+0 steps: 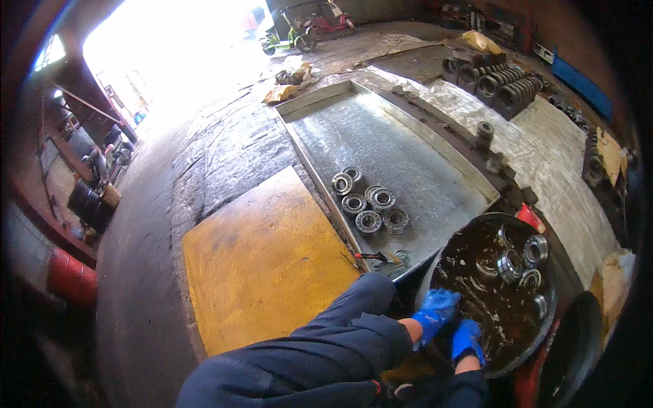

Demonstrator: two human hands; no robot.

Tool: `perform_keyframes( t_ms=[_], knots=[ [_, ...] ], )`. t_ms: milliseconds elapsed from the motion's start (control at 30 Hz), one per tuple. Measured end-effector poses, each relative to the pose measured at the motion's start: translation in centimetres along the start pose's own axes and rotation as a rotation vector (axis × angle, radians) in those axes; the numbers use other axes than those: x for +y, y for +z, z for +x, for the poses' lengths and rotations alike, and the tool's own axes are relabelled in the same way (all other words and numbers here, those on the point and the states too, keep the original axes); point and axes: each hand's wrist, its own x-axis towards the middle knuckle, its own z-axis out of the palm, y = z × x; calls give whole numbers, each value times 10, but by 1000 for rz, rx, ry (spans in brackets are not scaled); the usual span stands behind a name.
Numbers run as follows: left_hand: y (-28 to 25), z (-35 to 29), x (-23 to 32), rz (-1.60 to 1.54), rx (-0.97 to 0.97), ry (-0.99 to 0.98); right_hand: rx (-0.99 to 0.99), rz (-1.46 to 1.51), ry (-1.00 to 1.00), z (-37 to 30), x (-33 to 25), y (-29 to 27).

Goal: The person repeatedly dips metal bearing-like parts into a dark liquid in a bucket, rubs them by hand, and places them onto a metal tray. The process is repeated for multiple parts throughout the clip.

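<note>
Both my hands wear blue gloves and are at the near-left side of a round tub [552,299] of dark brown liquid. My left hand [437,313] is over the tub's left rim, its fingers curled. Just nearer and to its right, my right hand [468,341] is also closed, fingers bent toward the liquid. What either holds, if anything, is hidden. Several metal roller bearings [510,266] sit partly in the liquid at the tub's far right side, apart from my hands. Pale streaks of froth float on the surface.
A shallow metal tray [422,146] beyond the tub holds several bearings [368,222] and a red-handled brush [378,257]. Left of it lies a yellow board [265,262]. A red object [530,217] rests by the tub's far rim. Rows of dark ringed parts [500,83] stand far right.
</note>
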Motion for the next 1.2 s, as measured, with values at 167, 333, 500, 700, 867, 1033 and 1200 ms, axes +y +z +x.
perform_keyframes(
  t_ms=[167, 333, 500, 700, 867, 1033, 1200],
  knots=[
    [15, -3, -18, 53, -11, -74, 154, 345, -57, -26, -7, 5],
    [18, -2, -13, -10, -30, -41, 155, 318, -33, -48, -12, -16],
    [22, 1, -17, -25, 8, -21, 153, 302, -10, -58, -9, -23],
    [47, 2, -28, -12, 138, 18, 146, 275, -12, -64, -6, -44],
    [54, -3, -32, -79, 219, 89, 126, 217, -20, -59, -7, -47],
    [51, 4, -29, -51, 264, 76, 130, 229, 9, -58, -6, -46],
    [39, -1, -27, -28, 155, 68, 133, 230, 17, -56, -13, -47]
  ],
)
